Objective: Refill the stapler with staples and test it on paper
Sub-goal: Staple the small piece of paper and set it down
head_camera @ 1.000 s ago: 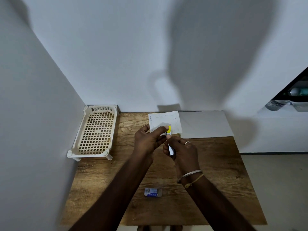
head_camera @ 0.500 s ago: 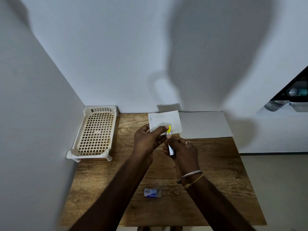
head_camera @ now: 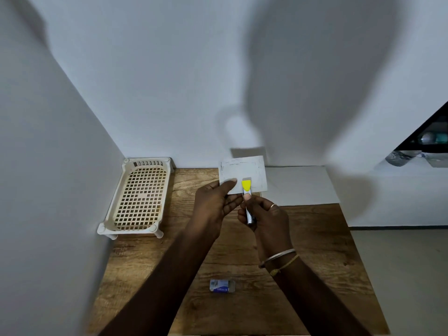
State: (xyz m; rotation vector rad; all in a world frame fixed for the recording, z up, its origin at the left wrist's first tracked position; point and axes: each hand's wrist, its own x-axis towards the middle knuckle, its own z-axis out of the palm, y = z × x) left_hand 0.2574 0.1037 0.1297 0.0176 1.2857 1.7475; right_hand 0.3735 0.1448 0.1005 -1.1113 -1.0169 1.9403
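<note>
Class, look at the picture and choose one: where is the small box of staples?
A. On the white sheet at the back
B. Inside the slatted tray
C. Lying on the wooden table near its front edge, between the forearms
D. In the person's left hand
C: the box of staples lies on the bare wooden table, apart from both hands.

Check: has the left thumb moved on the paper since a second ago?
Yes. The left hand has slid its thumb leftward along the paper, away from the stapler's yellow tip, which it earlier partly covered.
</note>
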